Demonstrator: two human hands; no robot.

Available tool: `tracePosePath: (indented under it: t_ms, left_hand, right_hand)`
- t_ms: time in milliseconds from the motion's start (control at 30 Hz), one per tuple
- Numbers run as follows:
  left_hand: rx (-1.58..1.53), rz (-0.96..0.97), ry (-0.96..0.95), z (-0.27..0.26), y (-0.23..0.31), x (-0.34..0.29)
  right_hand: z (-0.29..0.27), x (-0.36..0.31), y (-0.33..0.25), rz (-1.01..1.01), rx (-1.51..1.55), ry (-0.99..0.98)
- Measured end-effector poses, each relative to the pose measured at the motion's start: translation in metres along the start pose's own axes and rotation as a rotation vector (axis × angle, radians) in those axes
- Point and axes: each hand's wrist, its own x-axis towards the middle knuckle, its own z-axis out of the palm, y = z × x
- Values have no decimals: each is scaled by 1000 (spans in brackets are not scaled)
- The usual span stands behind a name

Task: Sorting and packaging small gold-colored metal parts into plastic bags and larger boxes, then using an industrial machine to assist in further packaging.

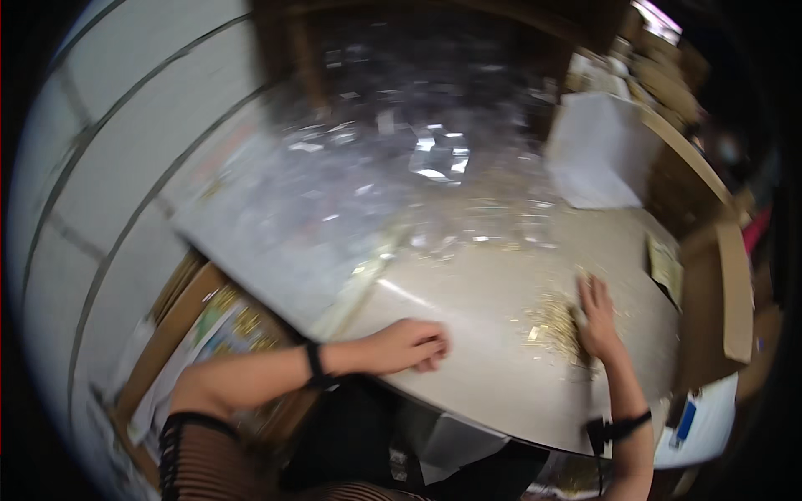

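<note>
A loose pile of small, thin gold-coloured pieces (553, 328) lies on the pale tabletop (493, 376), right of centre. My right hand (596, 321) rests on the table at the pile's right edge, fingers stretched forward and its inner side against the pieces. My left hand (409, 344) is over the table's near left part, fingers curled inward; whatever they may hold is hidden. Both wrists wear a black band. Behind the pile spreads a blurred heap of clear, shiny plastic pieces (439, 159).
At lower left stands a cardboard box (180, 321) with gold-coloured pieces and plastic inside. An open cardboard box (735, 292) borders the table's right side, with a white sheet (597, 150) near it. A pale block wall (142, 150) rises at left.
</note>
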Motion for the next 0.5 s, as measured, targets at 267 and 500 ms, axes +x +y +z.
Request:
tracePosePath:
  t_ms: [267,500]
  left_hand:
    - [645,303,301,17,29,-27]
    - [422,197,1156,-57,21,-105]
  right_hand:
    - [16,-50,-53,17,143,88]
    - [17,-89,-49,8,18,49]
